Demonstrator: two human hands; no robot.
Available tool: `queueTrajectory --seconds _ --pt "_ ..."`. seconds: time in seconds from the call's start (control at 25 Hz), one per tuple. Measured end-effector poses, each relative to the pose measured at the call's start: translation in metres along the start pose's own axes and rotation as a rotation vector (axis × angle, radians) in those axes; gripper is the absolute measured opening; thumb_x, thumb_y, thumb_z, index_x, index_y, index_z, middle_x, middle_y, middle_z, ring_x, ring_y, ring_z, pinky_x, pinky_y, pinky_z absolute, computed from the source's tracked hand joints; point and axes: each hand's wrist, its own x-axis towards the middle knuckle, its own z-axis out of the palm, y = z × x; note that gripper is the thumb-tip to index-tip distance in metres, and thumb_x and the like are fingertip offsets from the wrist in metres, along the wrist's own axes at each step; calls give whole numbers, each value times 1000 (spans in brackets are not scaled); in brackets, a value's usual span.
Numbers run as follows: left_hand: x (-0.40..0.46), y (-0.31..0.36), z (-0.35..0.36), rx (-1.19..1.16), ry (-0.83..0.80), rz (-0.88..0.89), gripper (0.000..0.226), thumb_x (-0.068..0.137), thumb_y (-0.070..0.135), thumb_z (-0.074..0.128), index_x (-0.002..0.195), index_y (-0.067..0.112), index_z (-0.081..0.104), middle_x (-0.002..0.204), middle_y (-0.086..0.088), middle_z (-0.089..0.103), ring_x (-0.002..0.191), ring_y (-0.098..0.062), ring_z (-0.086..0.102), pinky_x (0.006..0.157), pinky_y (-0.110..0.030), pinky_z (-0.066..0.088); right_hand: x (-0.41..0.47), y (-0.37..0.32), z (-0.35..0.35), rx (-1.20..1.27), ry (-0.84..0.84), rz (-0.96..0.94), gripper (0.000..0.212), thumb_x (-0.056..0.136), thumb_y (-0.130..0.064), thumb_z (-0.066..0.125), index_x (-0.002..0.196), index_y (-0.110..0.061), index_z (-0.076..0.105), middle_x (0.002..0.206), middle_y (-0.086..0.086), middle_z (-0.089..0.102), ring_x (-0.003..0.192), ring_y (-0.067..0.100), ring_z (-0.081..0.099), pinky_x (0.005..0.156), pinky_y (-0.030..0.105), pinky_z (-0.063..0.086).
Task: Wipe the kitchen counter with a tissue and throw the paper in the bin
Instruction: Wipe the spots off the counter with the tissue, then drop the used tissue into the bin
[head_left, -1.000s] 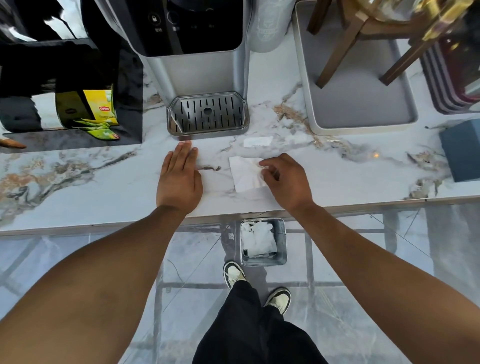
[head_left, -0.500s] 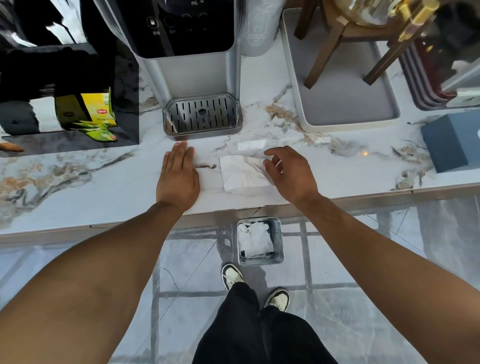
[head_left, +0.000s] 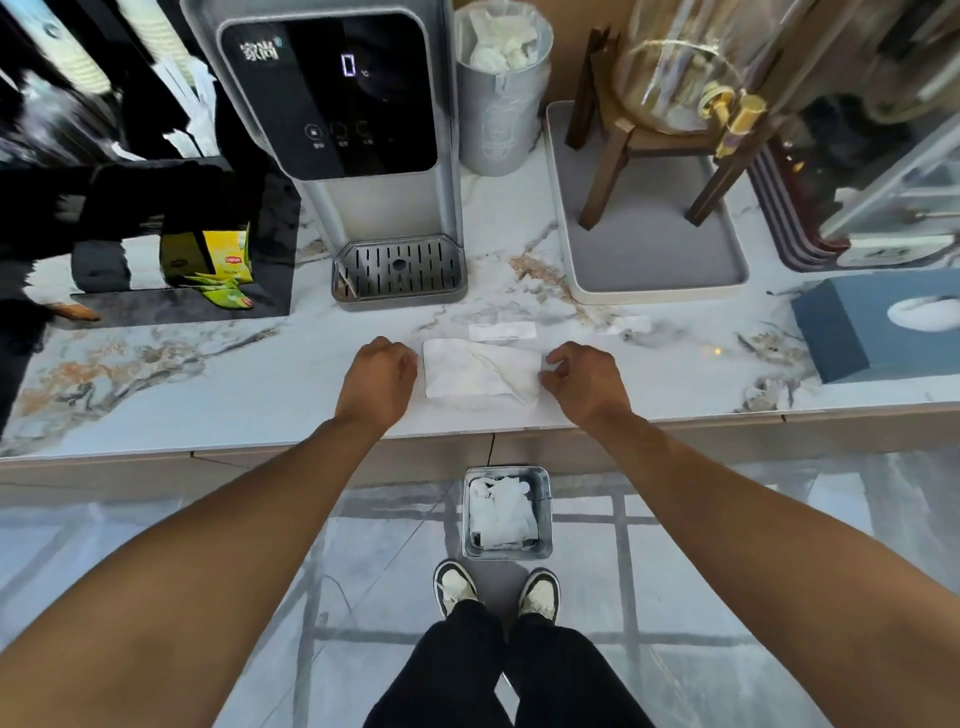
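Observation:
A white tissue (head_left: 480, 373) lies flat on the marble counter (head_left: 208, 384), close to the front edge. My left hand (head_left: 379, 384) is curled at the tissue's left edge, fingers pinching it. At the tissue's right edge my right hand (head_left: 584, 384) pinches that side with bent fingers. On the floor right below, a small square metal bin (head_left: 506, 514) stands with crumpled white paper in it, just ahead of my shoes.
Behind the tissue stands a water dispenser (head_left: 358, 145) with a drip tray. A grey tray (head_left: 654, 260) carries a wooden stand and glass jar. A blue tissue box (head_left: 872, 327) is at right, a yellow tea box (head_left: 218, 260) at left, a paper-filled cup (head_left: 501, 88) behind.
My left hand has gone from lying flat beside the tissue to curling onto its left edge. My right hand shifted to the right edge. The tissue now lies spread wider between both hands.

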Motion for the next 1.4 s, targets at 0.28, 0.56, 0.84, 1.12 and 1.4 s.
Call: queueTrajectory --seconds 0.28,0.56,0.84,1.12,1.4 --pt "-2 18 23 87 -34 55 25 94 11 58 115 6 71 111 -23 59 109 -41 51 95 -44 48 2 2 13 -69 -10 -123 18 89 -19 68 106 -13 70 106 9 65 96 24 63 83 28 46" --pt "-5 22 22 60 13 31 19 94 8 59 103 4 76 101 -23 64 103 -41 54 87 -42 49 8 8 14 -87 16 -140 11 93 -18 64 95 -17 74 101 6 67 93 23 63 77 25 44" --pt "-50 38 7 -96 75 -129 18 92 16 64 104 14 77 98 -15 74 92 -31 67 81 -36 55 -28 12 -2 86 43 -120 11 91 -19 63 96 -20 73 96 0 73 87 17 67 83 33 54" --pt "-130 60 16 -262 71 -281 19 92 14 63 106 13 77 93 -11 78 89 -24 70 82 -32 55 -95 37 -5 221 -25 -78 13 91 -15 64 99 -20 73 88 -2 71 79 10 62 67 10 43" --pt "-174 45 66 -394 32 -456 10 84 8 72 91 12 78 90 -6 77 81 -18 70 83 -32 57 -126 83 40 227 -85 29 17 90 -10 65 99 -20 74 95 0 74 83 11 66 80 20 54"
